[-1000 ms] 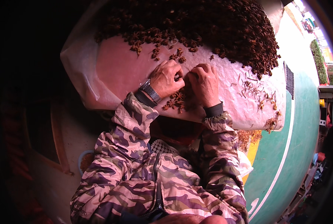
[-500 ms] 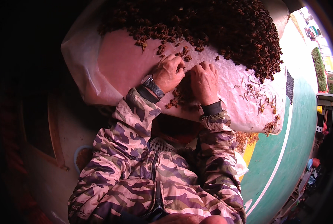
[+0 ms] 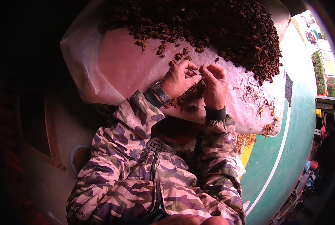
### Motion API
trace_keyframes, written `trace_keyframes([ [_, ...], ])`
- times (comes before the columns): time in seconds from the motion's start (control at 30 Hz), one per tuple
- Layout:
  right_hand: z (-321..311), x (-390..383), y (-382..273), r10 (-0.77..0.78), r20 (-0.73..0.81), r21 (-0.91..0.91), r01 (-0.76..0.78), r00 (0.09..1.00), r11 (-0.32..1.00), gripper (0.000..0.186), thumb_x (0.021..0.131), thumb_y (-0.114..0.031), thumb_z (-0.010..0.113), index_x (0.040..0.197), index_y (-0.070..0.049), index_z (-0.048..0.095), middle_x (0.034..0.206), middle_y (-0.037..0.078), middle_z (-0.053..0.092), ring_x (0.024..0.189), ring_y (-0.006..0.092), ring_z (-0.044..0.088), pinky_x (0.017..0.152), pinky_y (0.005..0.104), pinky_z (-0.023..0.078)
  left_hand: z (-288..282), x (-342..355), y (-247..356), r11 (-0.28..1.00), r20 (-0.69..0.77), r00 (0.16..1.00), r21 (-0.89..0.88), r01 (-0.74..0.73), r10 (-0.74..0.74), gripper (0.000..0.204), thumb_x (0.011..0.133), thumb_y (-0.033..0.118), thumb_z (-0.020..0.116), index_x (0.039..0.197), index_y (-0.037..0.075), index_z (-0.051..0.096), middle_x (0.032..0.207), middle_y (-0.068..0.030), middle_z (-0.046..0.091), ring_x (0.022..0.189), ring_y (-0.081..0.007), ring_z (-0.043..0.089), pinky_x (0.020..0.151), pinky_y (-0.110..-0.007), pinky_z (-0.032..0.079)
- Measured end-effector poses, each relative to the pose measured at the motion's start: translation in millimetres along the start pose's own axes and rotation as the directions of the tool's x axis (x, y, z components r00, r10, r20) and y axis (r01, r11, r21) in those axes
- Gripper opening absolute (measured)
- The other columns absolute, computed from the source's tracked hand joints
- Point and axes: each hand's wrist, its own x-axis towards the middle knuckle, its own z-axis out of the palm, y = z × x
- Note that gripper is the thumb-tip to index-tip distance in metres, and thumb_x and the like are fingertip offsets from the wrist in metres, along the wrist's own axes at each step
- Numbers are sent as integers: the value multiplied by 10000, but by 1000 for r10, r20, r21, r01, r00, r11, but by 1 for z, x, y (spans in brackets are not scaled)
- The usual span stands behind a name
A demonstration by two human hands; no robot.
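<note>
Both hands meet above the near part of a covered table. My left hand (image 3: 178, 80), with a watch (image 3: 159, 92) on its wrist, pinches with thumb and forefinger at something too small to make out. Against it, my right hand (image 3: 215, 87) is closed, with a small dark piece of star anise (image 3: 201, 70) at its fingertips. Beneath and between the hands lies a small heap of star anise (image 3: 186, 98), partly hidden by them. A large dark pile of star anise (image 3: 246, 41) covers the far side. A few loose pods (image 3: 180, 55) lie just beyond my left hand.
Thin stems and broken bits (image 3: 255, 95) are scattered right of my right hand. Pale plastic sheeting (image 3: 118, 63) covers the table. More brown bits (image 3: 244, 140) lie below its near right corner. A blue-rimmed bucket (image 3: 75, 157) stands on the floor at left.
My hands have turned up from the heap and come together, fingertips touching or nearly so. The right hand shifted slightly right, the left slightly right and nearer. The view moved a little.
</note>
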Motion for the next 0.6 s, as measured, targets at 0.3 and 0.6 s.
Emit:
trace_keyframes([
  [0.3,7,-8,7,-203,17,-147,203,979,968,206,947,30,726,1101,-20,598,1033,85,730,908,127,692,798,257,570,-1,-1,-1,859,85,961,-433,273,-262,173,990,88,719,1119,-1,646,974,-52,749,870,-111,729,662,-212,550],
  [0.6,-17,3,10,-515,125,-641,465,848,610,254,899,91,662,1119,-22,609,988,85,737,847,153,712,773,281,578,3,-13,13,949,210,965,-241,204,-154,116,903,36,778,975,-5,696,867,-38,729,729,-101,673,687,-253,565],
])
